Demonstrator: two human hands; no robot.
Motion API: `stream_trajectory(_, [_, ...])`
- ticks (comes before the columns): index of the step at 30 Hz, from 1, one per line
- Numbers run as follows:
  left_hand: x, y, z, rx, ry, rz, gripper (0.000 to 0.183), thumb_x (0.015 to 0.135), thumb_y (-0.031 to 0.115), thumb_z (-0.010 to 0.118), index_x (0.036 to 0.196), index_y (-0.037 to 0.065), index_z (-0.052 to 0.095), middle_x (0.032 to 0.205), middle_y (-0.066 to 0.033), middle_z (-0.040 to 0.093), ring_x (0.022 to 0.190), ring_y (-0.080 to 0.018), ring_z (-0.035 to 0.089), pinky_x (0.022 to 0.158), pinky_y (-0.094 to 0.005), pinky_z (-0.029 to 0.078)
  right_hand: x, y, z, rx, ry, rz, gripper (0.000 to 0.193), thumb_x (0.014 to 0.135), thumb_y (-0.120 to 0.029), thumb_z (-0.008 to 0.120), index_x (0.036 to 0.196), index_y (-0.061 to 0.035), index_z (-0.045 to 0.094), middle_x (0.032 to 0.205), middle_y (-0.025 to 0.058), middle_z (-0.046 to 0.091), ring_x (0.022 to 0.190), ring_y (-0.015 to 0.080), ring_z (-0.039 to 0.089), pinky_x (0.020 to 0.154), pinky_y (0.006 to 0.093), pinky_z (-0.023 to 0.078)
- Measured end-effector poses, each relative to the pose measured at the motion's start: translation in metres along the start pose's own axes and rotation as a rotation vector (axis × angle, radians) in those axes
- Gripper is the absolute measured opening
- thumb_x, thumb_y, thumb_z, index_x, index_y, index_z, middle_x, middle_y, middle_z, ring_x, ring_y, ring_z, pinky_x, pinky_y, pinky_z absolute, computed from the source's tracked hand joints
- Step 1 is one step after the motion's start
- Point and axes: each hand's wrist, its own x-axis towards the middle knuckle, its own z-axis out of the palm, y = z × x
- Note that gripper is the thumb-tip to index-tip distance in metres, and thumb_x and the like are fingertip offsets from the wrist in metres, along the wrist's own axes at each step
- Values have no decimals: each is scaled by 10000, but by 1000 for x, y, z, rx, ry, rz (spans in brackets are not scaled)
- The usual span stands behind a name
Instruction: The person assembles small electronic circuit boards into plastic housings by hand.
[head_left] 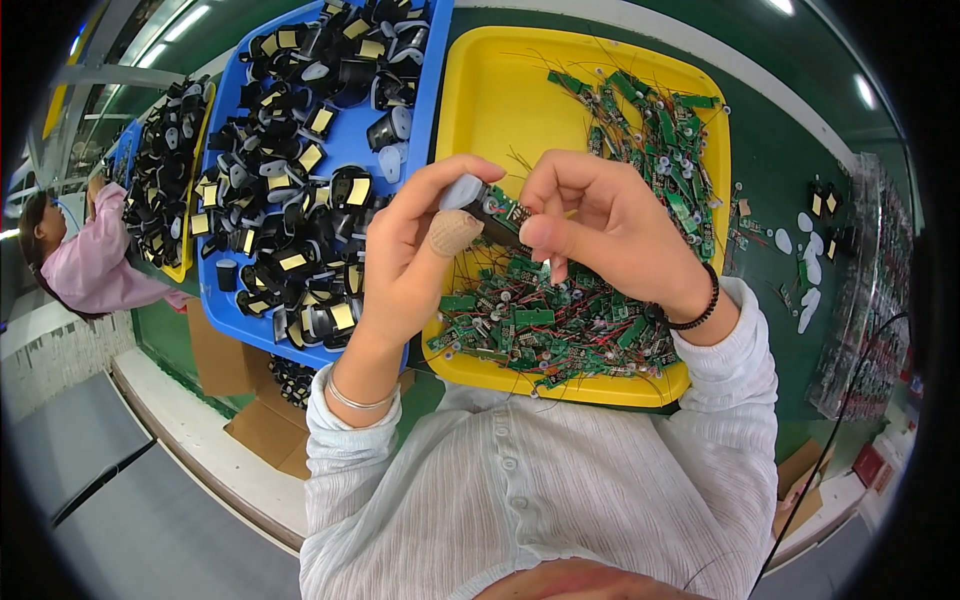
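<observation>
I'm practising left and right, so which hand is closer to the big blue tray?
Left. The left hand appears right beside the blue tray, overlapping its right edge in view; the right hand is farther right, over the yellow tray.

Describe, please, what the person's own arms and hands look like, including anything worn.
Pale off-white ribbed fabric sleeves cover part of both arms. The left hand has a beige textured thumb wrap and a slim silver bangle; the right hand, a black beaded bracelet.
</observation>
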Motion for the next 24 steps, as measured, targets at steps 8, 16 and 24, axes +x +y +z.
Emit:
stream_trajectory(8, [8, 3, 7, -294, -43, -124, 510, 799, 73, 497, 1282, -10, 356, 1238, -149, 444, 1052, -147, 470, 790, -225, 412, -2, 7, 14, -674, 297, -369, 138, 744, -95, 623, 790, -33, 508, 632, 67, 522, 526, 180, 524, 477, 284, 401])
stream_trajectory(16, [6, -1, -2, 95, -66, -100, 534, 744, 20, 476, 1272, 33, 391, 1148, -133, 526, 1021, -162, 518, 786, -262, 435, -1, 6, 15, -733, 297, -445, 137, 729, -78, 614, 791, -28, 502, 736, 85, 568, 617, 266, 555, 536, 338, 430])
stream_trajectory(24, [5, 1, 1, 178, -33, -6, 510, 760, 106, 568, 1249, 48, 432, 1058, -120, 585, 942, -190, 559, 736, -275, 448, -1, 3, 12, -715, 257, -369, 122, 740, -82, 613, 796, -24, 521, 718, 87, 571, 578, 229, 553, 502, 304, 412])
